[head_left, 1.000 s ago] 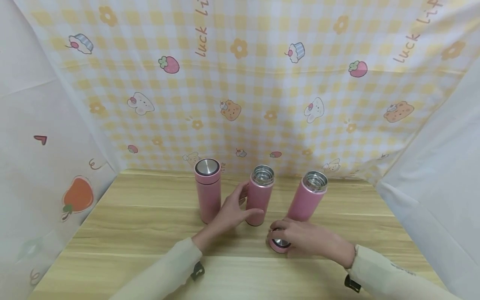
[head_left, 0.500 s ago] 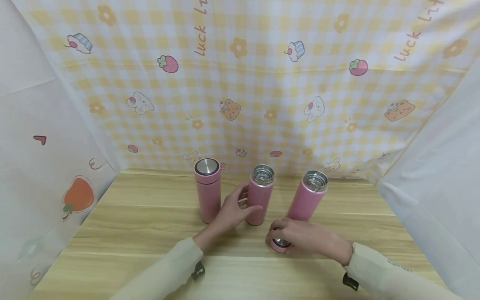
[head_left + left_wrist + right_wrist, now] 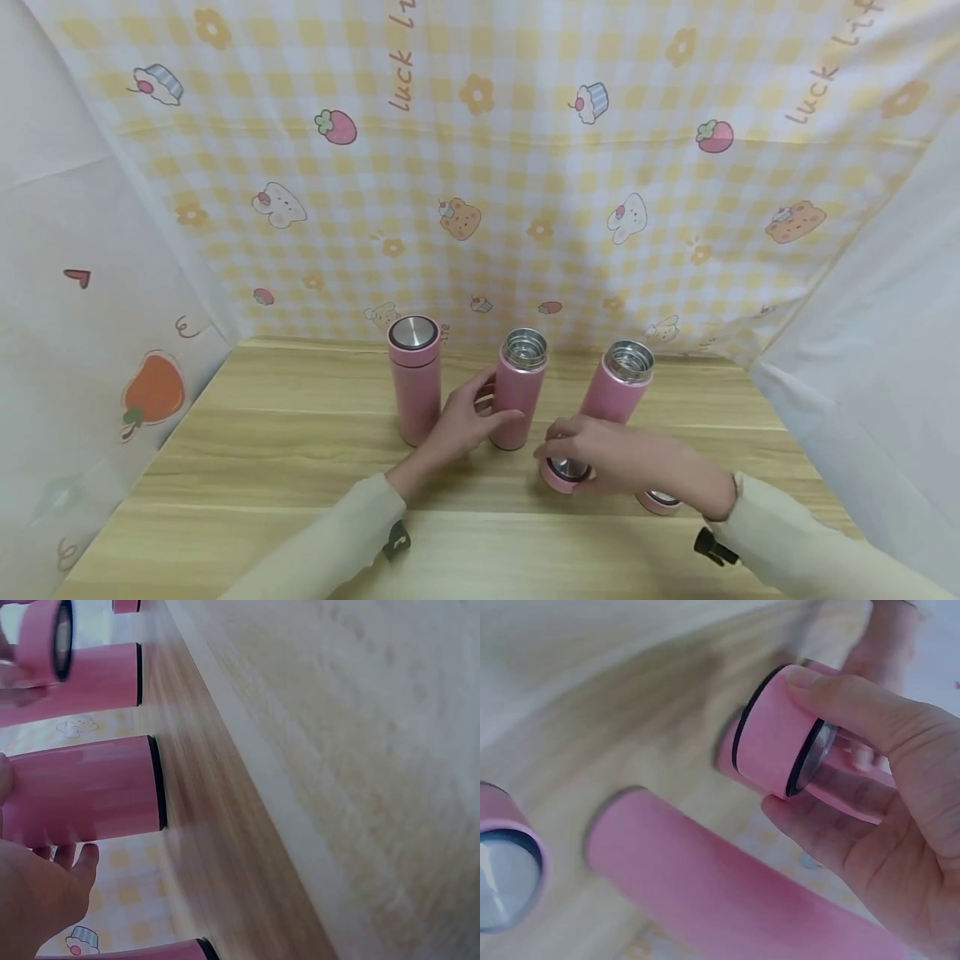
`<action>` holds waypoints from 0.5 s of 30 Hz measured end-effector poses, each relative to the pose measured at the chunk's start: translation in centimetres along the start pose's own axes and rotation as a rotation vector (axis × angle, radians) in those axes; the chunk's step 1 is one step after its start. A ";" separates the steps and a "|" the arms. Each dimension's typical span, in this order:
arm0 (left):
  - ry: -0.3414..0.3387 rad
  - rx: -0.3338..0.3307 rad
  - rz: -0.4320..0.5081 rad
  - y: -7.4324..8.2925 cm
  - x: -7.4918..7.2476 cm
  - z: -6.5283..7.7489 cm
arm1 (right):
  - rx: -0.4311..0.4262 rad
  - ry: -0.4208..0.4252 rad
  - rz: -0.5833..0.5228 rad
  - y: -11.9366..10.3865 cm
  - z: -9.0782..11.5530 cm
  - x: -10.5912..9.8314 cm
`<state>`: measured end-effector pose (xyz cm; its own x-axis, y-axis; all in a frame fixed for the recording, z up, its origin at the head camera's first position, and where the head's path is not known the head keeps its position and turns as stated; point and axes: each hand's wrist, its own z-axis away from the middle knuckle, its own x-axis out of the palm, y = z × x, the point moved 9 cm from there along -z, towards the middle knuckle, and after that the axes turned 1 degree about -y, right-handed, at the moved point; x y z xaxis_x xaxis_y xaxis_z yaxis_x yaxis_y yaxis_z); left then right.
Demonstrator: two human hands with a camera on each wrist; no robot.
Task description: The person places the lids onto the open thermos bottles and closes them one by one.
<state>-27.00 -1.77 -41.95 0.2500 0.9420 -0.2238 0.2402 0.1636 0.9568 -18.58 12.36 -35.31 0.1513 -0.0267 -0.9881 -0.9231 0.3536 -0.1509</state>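
Note:
My left hand [image 3: 465, 421] holds the middle pink thermos bottle [image 3: 519, 396], thumb across its front and fingers round its far side. That bottle stands upright and uncapped, its steel mouth showing. In my right hand [image 3: 622, 454] is a pink lid [image 3: 557, 478] with a steel top, pinched between thumb and fingers. The right wrist view shows the same lid [image 3: 772, 731] raised off the table, its black-edged sides between thumb and fingertips. Just behind the right hand stands another uncapped pink thermos bottle [image 3: 615, 392], its lower part hidden by that hand.
A capped pink thermos bottle [image 3: 417, 392] stands left of my left hand. A second lid [image 3: 662, 502] lies on the wooden table [image 3: 300, 467], partly under my right forearm. A yellow checked cloth [image 3: 525, 167] hangs behind the table, with white cloth at both sides.
My right hand has raised the lid slightly from the table. The second lid has come into view below the right forearm. My left hand stays on the middle bottle.

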 end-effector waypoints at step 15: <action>0.007 -0.010 0.046 -0.4 -0.1 -0.3 | 0.024 0.070 -0.081 -1.3 -0.2 -10.2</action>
<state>-27.39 -1.79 -42.22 0.2538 0.9508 -0.1779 0.2193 0.1226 0.9679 -19.05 11.96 -25.05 0.1991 -0.1209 -0.9725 -0.9000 0.3700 -0.2303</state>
